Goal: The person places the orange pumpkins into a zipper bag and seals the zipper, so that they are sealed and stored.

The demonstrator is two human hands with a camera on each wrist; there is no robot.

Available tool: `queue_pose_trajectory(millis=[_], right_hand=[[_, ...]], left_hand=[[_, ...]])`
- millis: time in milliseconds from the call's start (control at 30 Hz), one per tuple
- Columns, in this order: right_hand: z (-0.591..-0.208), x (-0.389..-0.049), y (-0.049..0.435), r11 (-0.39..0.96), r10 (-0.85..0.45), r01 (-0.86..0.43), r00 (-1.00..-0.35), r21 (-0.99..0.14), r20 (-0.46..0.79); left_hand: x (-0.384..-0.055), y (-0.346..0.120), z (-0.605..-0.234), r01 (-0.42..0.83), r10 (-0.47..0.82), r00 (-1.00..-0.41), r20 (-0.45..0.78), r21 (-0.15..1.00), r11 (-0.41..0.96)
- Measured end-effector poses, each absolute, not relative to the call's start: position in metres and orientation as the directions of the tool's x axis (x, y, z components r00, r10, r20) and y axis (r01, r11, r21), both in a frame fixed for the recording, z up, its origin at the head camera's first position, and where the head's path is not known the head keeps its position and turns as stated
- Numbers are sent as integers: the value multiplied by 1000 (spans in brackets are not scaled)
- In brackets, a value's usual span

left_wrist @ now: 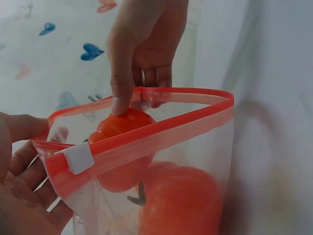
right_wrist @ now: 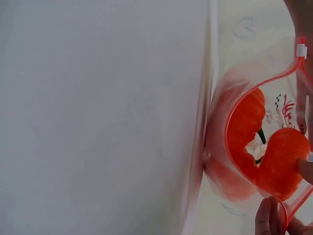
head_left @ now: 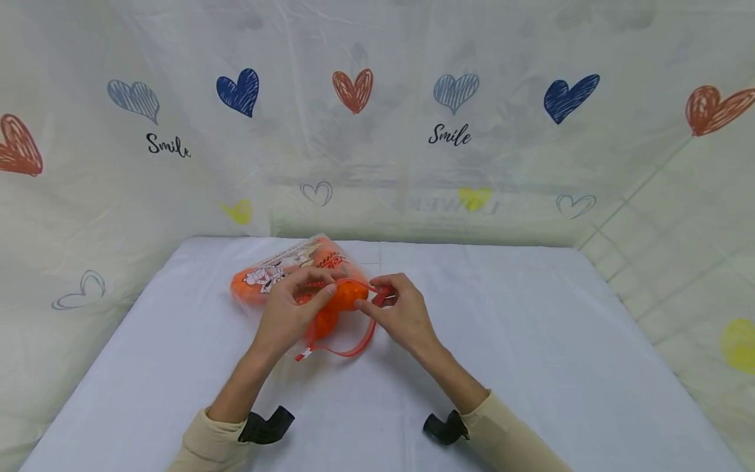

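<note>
A clear printed zipper bag [head_left: 283, 262] with a red rim and white slider [left_wrist: 79, 157] lies on its side, mouth toward me. Inside are red-orange ribbed tomatoes with green stems; one tomato [head_left: 347, 297] sits at the mouth, another tomato [left_wrist: 181, 200] deeper in. My left hand [head_left: 291, 311] pinches the rim on the left, thumb along the red edge. On the opposite side, my right hand [head_left: 407, 314] has curled fingers at the rim, with the thumb [right_wrist: 305, 169] touching the tomato at the mouth. The bag's plastic and my fingers partly hide the other tomatoes.
A white cloth covers the table [head_left: 531, 341]. Behind it hangs a pale curtain [head_left: 401, 170] printed with hearts and the word Smile. Black wrist mounts [head_left: 267, 426] sit on both forearms, by beige sleeves.
</note>
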State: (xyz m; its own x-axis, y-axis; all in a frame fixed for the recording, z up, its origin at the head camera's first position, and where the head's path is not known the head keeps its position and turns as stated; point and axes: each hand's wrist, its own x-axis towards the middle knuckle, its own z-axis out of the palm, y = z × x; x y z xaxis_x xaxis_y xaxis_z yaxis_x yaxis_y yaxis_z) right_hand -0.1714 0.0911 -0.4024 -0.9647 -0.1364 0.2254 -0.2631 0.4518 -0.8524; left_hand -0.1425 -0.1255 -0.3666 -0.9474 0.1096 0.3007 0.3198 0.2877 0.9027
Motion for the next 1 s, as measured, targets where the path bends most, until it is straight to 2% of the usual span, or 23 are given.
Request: queue_pose_trajectory(millis=[233, 600, 1000], right_hand=[[-404, -176, 101, 452, -109, -279, -960, -847, 258], [-402, -181, 115, 467, -51, -212, -976, -858, 213], [-404, -187, 134, 480, -4, -197, -975, -855, 223]], left_hand=[[-143, -123, -367, 300, 94, -954, 285, 891, 340], [-143, -124, -370, 333, 127, -943, 307, 861, 386], [-151, -129, -373, 413, 186, -911, 369, 807, 422]])
